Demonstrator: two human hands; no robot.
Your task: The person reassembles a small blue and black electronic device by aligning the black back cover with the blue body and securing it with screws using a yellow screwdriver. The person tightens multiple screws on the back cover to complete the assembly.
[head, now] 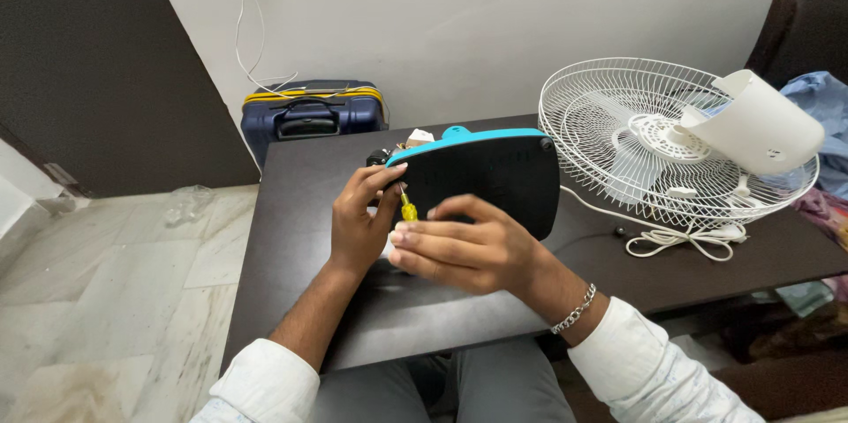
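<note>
A: What do the hands have hold of?

B: A flat, rounded panel of black plastic with a teal rim [495, 177], propped on edge on the dark brown table [300, 202] so its black face is turned toward the person. The left hand [360, 220] curls round the panel's left end, fingers closed on the edge. The right hand [459, 251] lies low across the front, its fingers drawn together around a small screwdriver with a yellow handle [407, 207].

A: Which way does the tool run?

B: Nearly upright, tilted a little, handle low and shaft rising toward the panel's left edge, right beside the left thumb. The tip is hidden, so I cannot tell what it touches. The panel's long axis runs left to right, and the working spot sits at its left end, between the two hands; the left hand is nearer to it.

A: And around them?

B: A white wire fan guard [671, 136] lies flat on the table's right side, with a white plastic housing [764, 127] resting on it and a coiled white cord [685, 237] just in front. A navy suitcase with a yellow band [311, 114] stands on the floor behind the table.
</note>
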